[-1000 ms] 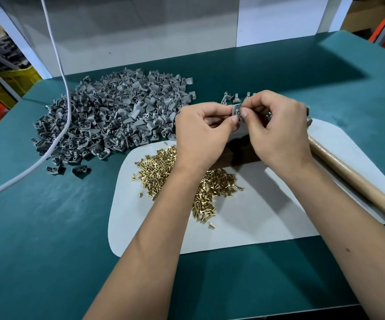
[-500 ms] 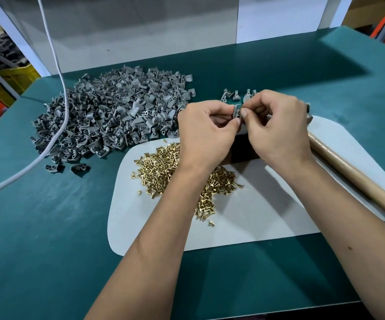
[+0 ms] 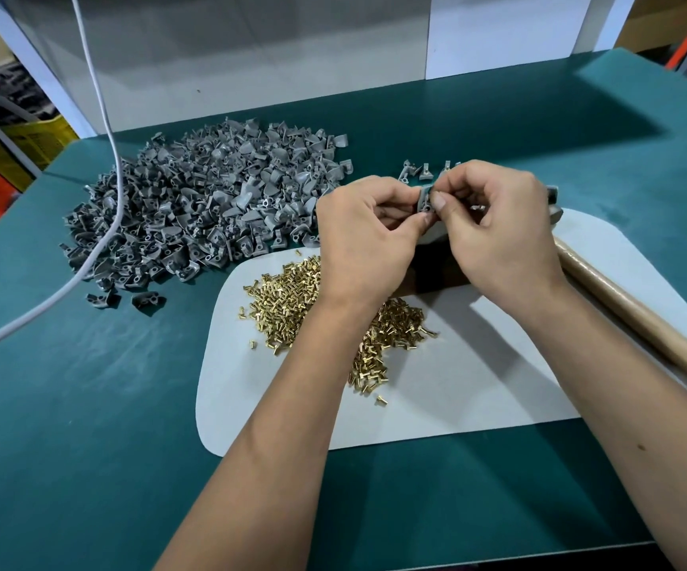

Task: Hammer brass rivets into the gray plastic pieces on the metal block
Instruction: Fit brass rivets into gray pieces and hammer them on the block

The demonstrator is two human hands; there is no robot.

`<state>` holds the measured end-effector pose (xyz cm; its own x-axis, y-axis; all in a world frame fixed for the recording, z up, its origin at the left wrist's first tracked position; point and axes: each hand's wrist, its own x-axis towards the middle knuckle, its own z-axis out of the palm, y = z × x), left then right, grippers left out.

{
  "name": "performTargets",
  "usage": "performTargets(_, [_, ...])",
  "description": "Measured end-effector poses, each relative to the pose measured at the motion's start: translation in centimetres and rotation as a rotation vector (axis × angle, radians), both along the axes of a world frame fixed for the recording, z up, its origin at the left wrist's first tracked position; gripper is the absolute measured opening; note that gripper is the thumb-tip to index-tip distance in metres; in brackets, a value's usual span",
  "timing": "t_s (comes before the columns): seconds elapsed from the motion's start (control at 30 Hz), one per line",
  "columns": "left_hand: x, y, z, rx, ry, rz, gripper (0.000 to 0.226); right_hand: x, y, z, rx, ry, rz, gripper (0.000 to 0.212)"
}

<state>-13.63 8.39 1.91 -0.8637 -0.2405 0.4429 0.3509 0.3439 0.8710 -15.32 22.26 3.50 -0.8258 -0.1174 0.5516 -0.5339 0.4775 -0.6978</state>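
A single gray plastic piece (image 3: 427,198) is being held up above the far edge of the white mat (image 3: 477,385), with the left hand (image 3: 368,236) and the right hand (image 3: 498,228) both pinching it between thumb and curled fingertips. Brass rivets (image 3: 292,298) are lying heaped on the mat beneath the left wrist, and the big pile of gray pieces (image 3: 201,204) is sitting to the left on the green table (image 3: 65,426), a white cable (image 3: 102,117) trailing over it. A wooden handle (image 3: 638,315) is resting along the mat's right side, while a few loose gray pieces (image 3: 415,171) are lying just beyond the hands.
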Motion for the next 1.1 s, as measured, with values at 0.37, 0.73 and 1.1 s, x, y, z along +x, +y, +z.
performTargets(0.37, [-0.4, 0.0, -0.2, -0.158, -0.007, 0.051, 0.017, -0.3, 0.2, 0.0, 0.04, -0.028, 0.024, 0.014])
performTargets(0.73, [0.1, -0.4, 0.7, -0.169, -0.019, 0.138, 0.03, -1.0, 1.1, 0.1, 0.044, -0.033, -0.1, 0.033])
performTargets(1.1, [0.0, -3.0, 0.7, -0.354, -0.179, -0.033, 0.003, -3.2, 7.1, -0.3, 0.756, -0.524, -0.483, 0.029])
